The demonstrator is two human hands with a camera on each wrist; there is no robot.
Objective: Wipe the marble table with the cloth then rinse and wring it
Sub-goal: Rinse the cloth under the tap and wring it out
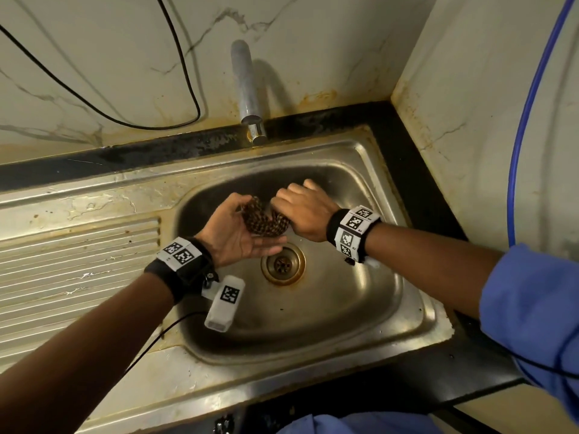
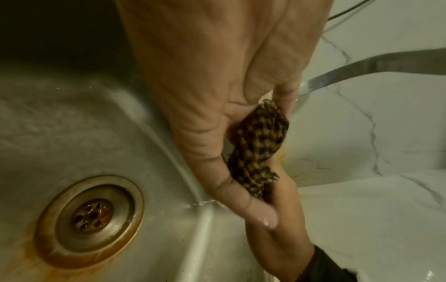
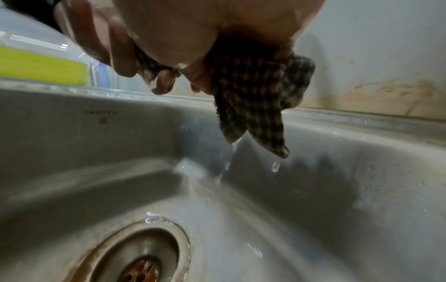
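We are at the wringing step: the cloth (image 1: 264, 219), a dark checked rag twisted into a short rope, hangs over the basin of the steel sink (image 1: 369, 308), above and just behind the drain (image 1: 283, 264). Our right hand (image 1: 302, 211) has its grip clenched round one end. Our left hand (image 1: 238, 228) cups the other end, fingers partly curled round it, thumb lying flat. The right wrist view shows water dripping off the hanging corners of the cloth, so we judge it rinsed but not yet wrung dry. No water can be seen running from the tap (image 1: 246, 89). The next move, as we read it, calls for the left grip to tighten and the two hands to twist in opposite directions, keeping the cloth over the basin.
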